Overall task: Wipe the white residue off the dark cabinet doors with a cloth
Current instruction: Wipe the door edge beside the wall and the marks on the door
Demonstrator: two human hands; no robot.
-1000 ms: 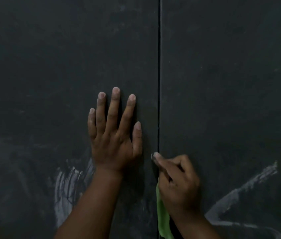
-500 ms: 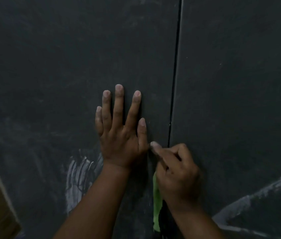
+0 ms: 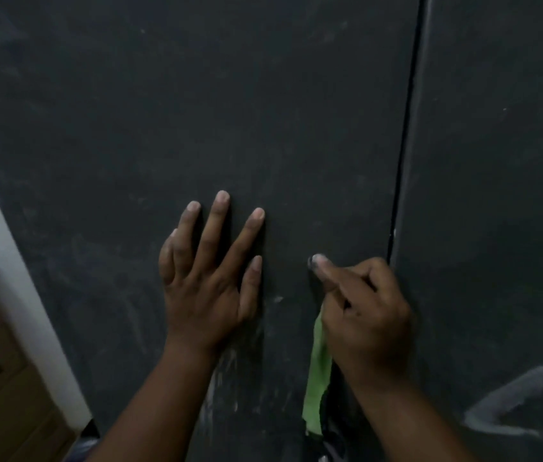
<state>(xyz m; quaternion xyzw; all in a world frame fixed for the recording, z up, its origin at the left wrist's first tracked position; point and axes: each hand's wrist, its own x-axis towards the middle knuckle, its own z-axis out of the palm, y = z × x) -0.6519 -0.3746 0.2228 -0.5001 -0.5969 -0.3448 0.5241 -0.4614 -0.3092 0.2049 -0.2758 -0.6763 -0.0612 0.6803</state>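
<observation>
Left hand (image 3: 206,288) spread flat on the dark door (image 3: 263,111) — right hand (image 3: 363,315) clutches a half-hidden green cloth (image 3: 316,388).

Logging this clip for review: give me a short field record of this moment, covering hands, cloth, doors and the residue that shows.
left hand: flat on the left door, fingers straight and spread
right hand: holds the green cloth, one fingertip extended against the left door
cloth: hangs down below the right hand
seam: dark gap between the doors, just right of the right hand
residue: white streaks low on the right door; fainter smears by the left wrist
</observation>
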